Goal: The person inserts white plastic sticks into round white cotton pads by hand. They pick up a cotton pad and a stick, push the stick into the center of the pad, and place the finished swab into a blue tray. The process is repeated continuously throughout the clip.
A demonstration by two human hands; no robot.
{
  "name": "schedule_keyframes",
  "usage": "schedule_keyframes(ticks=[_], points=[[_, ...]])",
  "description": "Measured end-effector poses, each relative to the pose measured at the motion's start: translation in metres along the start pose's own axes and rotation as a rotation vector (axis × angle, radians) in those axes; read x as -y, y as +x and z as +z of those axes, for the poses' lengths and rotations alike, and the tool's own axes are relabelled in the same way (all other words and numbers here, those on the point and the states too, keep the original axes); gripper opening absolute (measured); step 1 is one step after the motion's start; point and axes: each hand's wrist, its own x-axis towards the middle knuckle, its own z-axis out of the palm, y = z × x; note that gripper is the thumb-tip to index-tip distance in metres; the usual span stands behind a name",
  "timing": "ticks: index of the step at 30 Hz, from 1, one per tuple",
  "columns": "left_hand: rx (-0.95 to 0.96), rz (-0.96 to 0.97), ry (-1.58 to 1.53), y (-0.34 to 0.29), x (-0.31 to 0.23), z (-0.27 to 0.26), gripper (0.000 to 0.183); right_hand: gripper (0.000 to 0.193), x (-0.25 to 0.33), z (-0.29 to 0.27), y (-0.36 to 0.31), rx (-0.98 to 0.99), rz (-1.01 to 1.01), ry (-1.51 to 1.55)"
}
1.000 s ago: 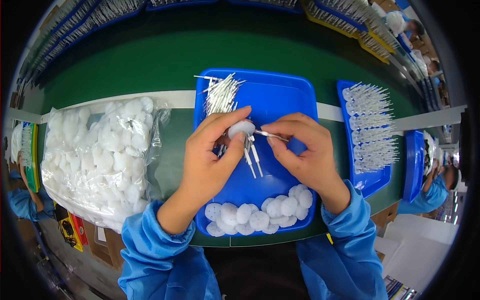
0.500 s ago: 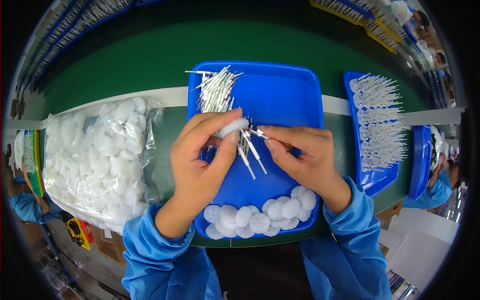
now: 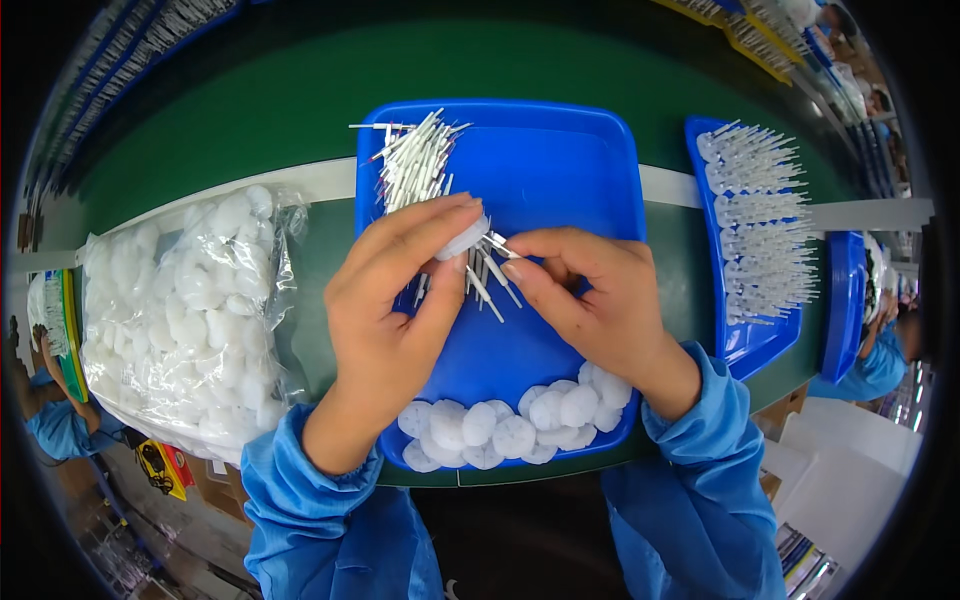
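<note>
Over a blue tray (image 3: 560,190), my left hand (image 3: 395,280) pinches a round white translucent disc (image 3: 463,238) between thumb and fingers. Several thin white rods (image 3: 490,275) stick out from the disc's underside, slanting down. My right hand (image 3: 595,290) is closed, thumb and forefinger gripping a short white rod (image 3: 500,245) whose end meets the disc's edge; whether it is inserted I cannot tell. A heap of similar white rods (image 3: 415,160) fills the tray's far left corner. Along the tray's near side lie several loose white discs (image 3: 515,435), overlapping.
A clear plastic bag of white discs (image 3: 185,320) rests on the green table (image 3: 300,100) at left. To the right, a smaller blue tray (image 3: 745,345) carries rows of discs fitted with rods (image 3: 760,230). Another person's blue sleeve (image 3: 870,365) shows at far right.
My right hand has brought its rod closer, up against the disc. The disc has tilted in my left hand. The whole view has shifted slightly.
</note>
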Motion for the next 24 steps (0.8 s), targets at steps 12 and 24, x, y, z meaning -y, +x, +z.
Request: schedule_keyframes(ticks=[12,24], points=[[0.057,0.194,0.368,-0.003,-0.010,0.003,0.045,0.012,-0.005,0.001,0.005,-0.147,-0.316,-0.420],[0.069,0.054,0.212,-0.008,-0.011,0.002,0.046,0.013,-0.007,0.004,0.006,-0.149,-0.345,-0.344]])
